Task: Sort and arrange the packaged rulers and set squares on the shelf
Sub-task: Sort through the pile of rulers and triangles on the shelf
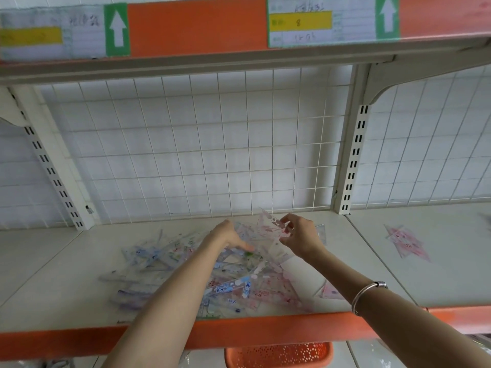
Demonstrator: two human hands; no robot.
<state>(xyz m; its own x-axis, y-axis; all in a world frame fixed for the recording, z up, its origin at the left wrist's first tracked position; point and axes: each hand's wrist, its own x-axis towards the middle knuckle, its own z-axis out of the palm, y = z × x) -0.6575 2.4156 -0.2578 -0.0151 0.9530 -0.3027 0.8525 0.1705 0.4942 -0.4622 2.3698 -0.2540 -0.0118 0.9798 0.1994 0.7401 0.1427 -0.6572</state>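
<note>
A messy heap of packaged rulers and set squares (186, 274) in clear wrappers, blue, purple and pink, lies on the white shelf (53, 274). My right hand (300, 237) pinches a pink packaged set square (268, 221) and holds it tilted up above the back of the heap. My left hand (228, 235) reaches into the heap with fingers extended, touching the packages. A small stack of pink packaged set squares (406, 241) lies apart on the shelf section to the right.
A white wire grid (199, 144) backs the shelf, with slotted uprights (353, 158) at both sides. The upper shelf's orange edge (196, 25) carries price labels. Below the orange front lip (265, 330) stands an orange perforated basket (279, 354).
</note>
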